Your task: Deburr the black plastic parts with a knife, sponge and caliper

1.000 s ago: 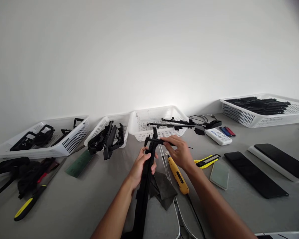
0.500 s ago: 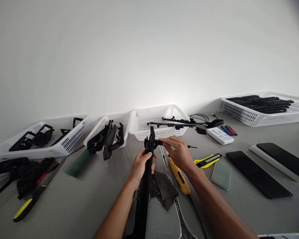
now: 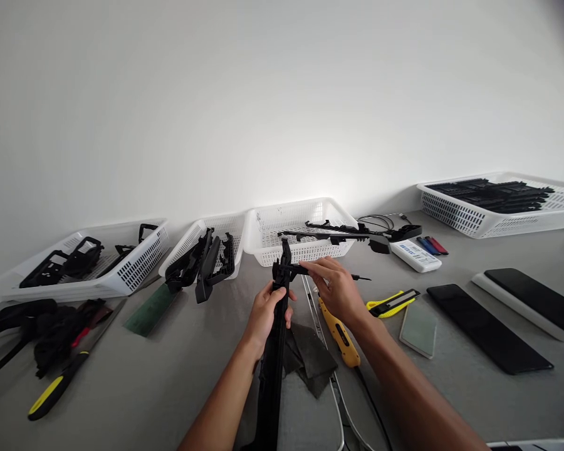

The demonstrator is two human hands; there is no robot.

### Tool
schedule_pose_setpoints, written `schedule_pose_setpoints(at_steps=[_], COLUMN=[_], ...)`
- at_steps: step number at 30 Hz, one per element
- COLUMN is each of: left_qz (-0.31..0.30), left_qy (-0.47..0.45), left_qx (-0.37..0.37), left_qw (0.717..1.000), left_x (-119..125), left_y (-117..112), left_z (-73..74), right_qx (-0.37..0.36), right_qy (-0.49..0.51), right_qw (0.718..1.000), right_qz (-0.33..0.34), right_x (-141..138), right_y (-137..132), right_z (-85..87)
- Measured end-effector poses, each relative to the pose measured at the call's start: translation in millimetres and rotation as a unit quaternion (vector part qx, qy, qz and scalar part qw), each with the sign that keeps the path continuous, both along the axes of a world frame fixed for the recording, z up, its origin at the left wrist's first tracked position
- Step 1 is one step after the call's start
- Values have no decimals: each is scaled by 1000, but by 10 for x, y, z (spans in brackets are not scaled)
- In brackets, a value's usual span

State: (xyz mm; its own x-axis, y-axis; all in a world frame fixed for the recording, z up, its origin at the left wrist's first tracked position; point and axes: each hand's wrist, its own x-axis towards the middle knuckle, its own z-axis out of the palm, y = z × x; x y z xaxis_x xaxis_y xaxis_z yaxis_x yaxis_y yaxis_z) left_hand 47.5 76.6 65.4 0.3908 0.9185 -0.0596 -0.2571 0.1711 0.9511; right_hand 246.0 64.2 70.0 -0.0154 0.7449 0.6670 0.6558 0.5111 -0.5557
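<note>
Item: long black strip (image 3: 271,369), standing tilted up from the near edge of the desk (image 3: 169,376), its notched upper end just above the fingers.
- Left hand (image 3: 267,311): fingers (image 3: 276,292) wrapped shut around the strip near its top, thumb on the right side.
- Right hand (image 3: 341,293): fingers (image 3: 317,268) pinched on a thin black rod (image 3: 360,276). The rod's inner end meets the head of the strip and its outer tip sticks out past the right of the knuckles.
- Under the right fingers: yellow tool (image 3: 339,332), lying on the desk.
- Below the left fingers, behind the strip: dark cloth (image 3: 313,358).
- Beyond both sets of fingers: white basket (image 3: 272,241).
- Right of the right fingers: yellow-and-black knife (image 3: 391,302).
</note>
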Motion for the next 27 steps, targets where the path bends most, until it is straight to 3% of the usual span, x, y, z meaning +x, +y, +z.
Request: schedule_pose_setpoints(at_steps=[6, 9, 12, 15, 17, 22, 24, 27], left_qz=[-1, 14, 50, 81, 73, 53, 50, 43], left_qy=[-2, 9, 16, -13, -27, -77, -98, -112], left_qx=[-4, -4, 1, -4, -6, -9, -8, -8], left_qw=[1000, 1000, 999, 997, 997, 996, 994, 993], left_x=[0, -61, -163, -233, -233, -144, -119, -111], left_y=[1, -5, 19, 52, 59, 33, 29, 44], left_z=[0, 91, 187, 220, 209, 163, 149, 115], right_qx=[-1, -28, -132, -316, -399, -430, -406, -340], right_qy=[26, 102, 151, 152, 182, 308, 296, 230], right_qw=[1000, 988, 963, 930, 898, 838, 852, 906], right_qz=[-16, -117, -181, -107, -41, 132, 146, 99], right_x=[-29, 52, 186, 248, 219, 88, 73, 83], right_y=[1, 0, -8, -26, -45, -77, -51, 26], right_z=[2, 26, 56, 63, 52, -30, -83, -140])
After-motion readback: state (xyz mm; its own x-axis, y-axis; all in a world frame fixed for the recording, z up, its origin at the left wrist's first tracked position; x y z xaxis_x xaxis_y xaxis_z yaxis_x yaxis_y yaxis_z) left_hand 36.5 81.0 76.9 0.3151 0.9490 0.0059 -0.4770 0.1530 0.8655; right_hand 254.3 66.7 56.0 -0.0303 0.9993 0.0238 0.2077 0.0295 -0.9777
